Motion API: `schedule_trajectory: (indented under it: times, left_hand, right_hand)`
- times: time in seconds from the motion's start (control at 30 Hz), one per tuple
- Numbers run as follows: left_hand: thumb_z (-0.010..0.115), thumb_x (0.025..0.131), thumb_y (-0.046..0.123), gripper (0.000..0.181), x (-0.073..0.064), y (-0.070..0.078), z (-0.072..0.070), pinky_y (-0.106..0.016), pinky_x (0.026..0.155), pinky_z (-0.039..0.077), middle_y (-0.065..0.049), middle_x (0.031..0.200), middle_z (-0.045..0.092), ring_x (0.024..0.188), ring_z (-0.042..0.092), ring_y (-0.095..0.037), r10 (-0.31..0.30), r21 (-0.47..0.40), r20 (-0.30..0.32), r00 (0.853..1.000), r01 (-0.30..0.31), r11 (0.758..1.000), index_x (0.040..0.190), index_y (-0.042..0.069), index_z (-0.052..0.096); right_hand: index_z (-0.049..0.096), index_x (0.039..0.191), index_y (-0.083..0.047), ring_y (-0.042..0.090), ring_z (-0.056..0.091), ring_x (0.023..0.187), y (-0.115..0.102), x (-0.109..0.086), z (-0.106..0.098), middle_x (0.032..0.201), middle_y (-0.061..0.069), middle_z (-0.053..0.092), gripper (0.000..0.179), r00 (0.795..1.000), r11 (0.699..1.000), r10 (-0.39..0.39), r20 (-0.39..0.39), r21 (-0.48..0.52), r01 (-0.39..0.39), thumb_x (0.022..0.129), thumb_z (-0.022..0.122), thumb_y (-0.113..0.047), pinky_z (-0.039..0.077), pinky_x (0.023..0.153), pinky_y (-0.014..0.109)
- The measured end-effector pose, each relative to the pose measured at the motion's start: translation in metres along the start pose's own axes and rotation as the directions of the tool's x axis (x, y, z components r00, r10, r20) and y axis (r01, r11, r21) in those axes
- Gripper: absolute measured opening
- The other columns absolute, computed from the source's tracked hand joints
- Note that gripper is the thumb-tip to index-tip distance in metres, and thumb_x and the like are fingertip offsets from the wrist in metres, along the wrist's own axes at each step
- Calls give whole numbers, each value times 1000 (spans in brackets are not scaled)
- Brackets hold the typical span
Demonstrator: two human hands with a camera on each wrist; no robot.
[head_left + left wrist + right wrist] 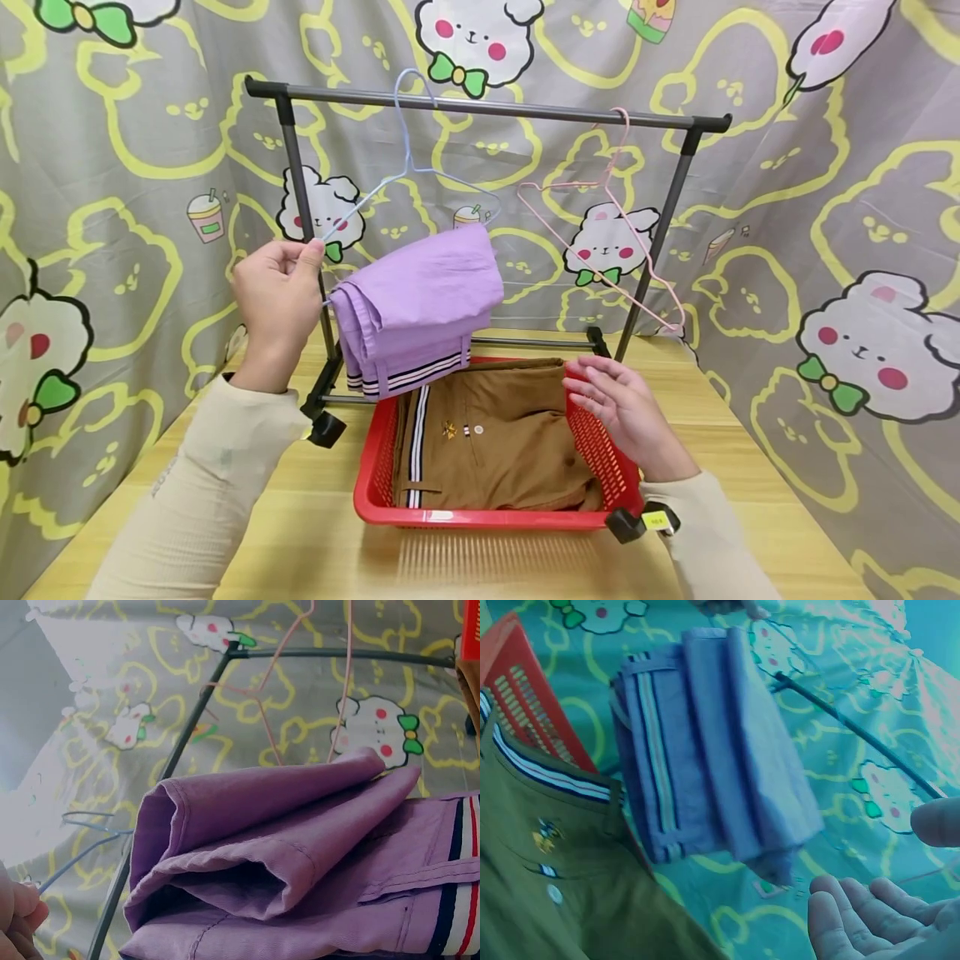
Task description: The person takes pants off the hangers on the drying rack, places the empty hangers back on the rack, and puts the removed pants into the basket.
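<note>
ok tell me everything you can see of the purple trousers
The purple trousers look like plain woven fabric, with a waistband striped navy, white and red, belt loops and open leg ends. Folded and creased, they hang over the light blue hanger, whose side the left hand pinches. In the head view they appear over the red basket's far left corner; contact with it is unclear.

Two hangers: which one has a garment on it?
The blue hanger, gripped by the left hand: purple trousers are draped over it. The pink hanger holds nothing.
</note>
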State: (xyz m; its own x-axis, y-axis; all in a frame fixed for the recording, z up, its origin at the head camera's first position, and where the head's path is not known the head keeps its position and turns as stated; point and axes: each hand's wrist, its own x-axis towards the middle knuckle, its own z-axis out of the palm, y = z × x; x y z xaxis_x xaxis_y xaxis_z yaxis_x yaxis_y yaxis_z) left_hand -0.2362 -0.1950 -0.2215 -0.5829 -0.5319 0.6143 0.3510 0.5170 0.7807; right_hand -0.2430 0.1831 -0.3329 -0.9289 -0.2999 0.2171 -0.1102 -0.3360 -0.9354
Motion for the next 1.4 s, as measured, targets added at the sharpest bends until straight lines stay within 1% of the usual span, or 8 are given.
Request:
schedule_trajectory:
  times: [0.27, 0.57, 0.67, 0.77, 0.9, 1.03, 1.23, 1.4]
  left_hand:
    - [68, 92, 27, 30, -5, 7, 2, -26, 49, 30, 3, 54, 42, 52, 38, -10, -25, -16, 32, 999, 26, 1000, 87, -3, 70]
    - [67, 93, 29, 31, -12, 10, 7, -24, 47, 32, 7, 53, 44, 48, 39, -6, -26, -38, 77, 997, 29, 999, 88, -2, 69]
    - [66, 94, 27, 31, -15, 10, 9, -24, 47, 32, 7, 53, 44, 49, 39, -7, -24, -46, 90, 996, 28, 999, 88, -3, 69]
    - [65, 94, 25, 29, -18, 11, 12, -23, 45, 32, 7, 52, 45, 48, 39, -6, -25, -59, 97, 995, 30, 998, 88, -3, 69]
    - [65, 95, 24, 29, -21, 12, 14, -24, 46, 33, 6, 51, 44, 47, 39, -6, -25, -65, 85, 996, 31, 997, 87, -4, 69]
    - [65, 94, 24, 29, -24, 13, 18, -26, 47, 33, 5, 51, 44, 47, 39, -7, -20, -78, 79, 997, 26, 997, 86, -4, 69]
    - [65, 95, 21, 27, -29, 15, 25, -24, 45, 32, 1, 53, 44, 47, 38, -8, 3, -107, 80, 997, 5, 994, 88, -4, 70]
    - [65, 95, 20, 26, -32, 17, 29, -23, 44, 31, -1, 54, 44, 46, 37, -8, 9, -123, 77, 997, 1, 992, 88, -5, 70]
  right_hand:
    - [35, 133, 10, 16, 66, 96, 16, 24, 27, 111, 4, 66, 39, 980, 982, 185, -77, 44, -182, 102, 46, -10, 52, 85, 27]
    - [33, 136, 11, 19, 64, 98, 44, 48, 55, 115, 11, 63, 44, 953, 960, 278, -116, 52, -274, 101, 48, -10, 51, 89, 33]
    - [30, 139, 12, 29, 57, 111, 53, 54, 65, 130, 23, 53, 47, 936, 945, 327, -130, 68, -320, 101, 46, -11, 46, 97, 40]
    - [23, 143, 12, 39, 42, 128, 61, 59, 73, 144, 32, 35, 55, 920, 927, 370, -127, 110, -357, 101, 46, -15, 35, 107, 48]
    - [10, 146, 14, 45, 22, 140, 68, 62, 82, 151, 35, 16, 71, 899, 898, 427, -95, 156, -410, 102, 45, -30, 23, 112, 52]
    - [0, 146, 15, 44, 14, 142, 73, 64, 89, 153, 35, 8, 85, 868, 853, 494, -55, 226, -471, 101, 42, -44, 21, 113, 53]
    - [4, 147, 14, 41, 13, 143, 80, 68, 99, 154, 31, 11, 97, 844, 768, 535, -37, 437, -468, 96, 39, -60, 18, 113, 54]
    - [8, 147, 11, 39, 18, 141, 86, 71, 109, 153, 28, 16, 98, 850, 759, 515, -113, 522, -390, 93, 36, -66, 19, 112, 56]
